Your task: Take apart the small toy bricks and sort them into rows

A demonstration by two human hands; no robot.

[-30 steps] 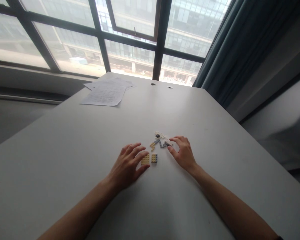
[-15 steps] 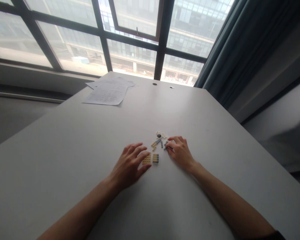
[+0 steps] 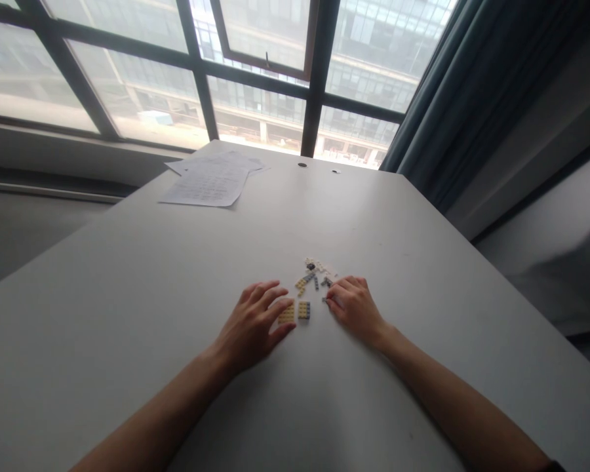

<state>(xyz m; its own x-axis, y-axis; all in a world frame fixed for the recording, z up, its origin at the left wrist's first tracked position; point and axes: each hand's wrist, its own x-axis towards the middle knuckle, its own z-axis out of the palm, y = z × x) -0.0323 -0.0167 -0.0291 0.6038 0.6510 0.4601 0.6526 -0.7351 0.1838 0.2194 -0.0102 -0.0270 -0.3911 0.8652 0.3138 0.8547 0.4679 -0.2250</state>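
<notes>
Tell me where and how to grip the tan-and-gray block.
Pinch the tan-and-gray block by its near and far edges, probably from the right: it lies flat, its gray edge faces the right hand, and the tan block crowds its left.

bright dark-framed window [image 3: 255,108] | dark blue curtain [image 3: 437,111], right | white table [image 3: 177,262]

Left hand [image 3: 253,324] is curving around a yellow studded block [image 3: 286,313]. Right hand [image 3: 356,305] is pinching a small grey piece [image 3: 324,299]. A yellow-and-grey block [image 3: 303,310] is lying between the hands; loose bricks [image 3: 316,283] are lying just beyond. Papers [image 3: 206,182] are overlapping on the white table [image 3: 275,229], near the window [image 3: 258,115].
</notes>
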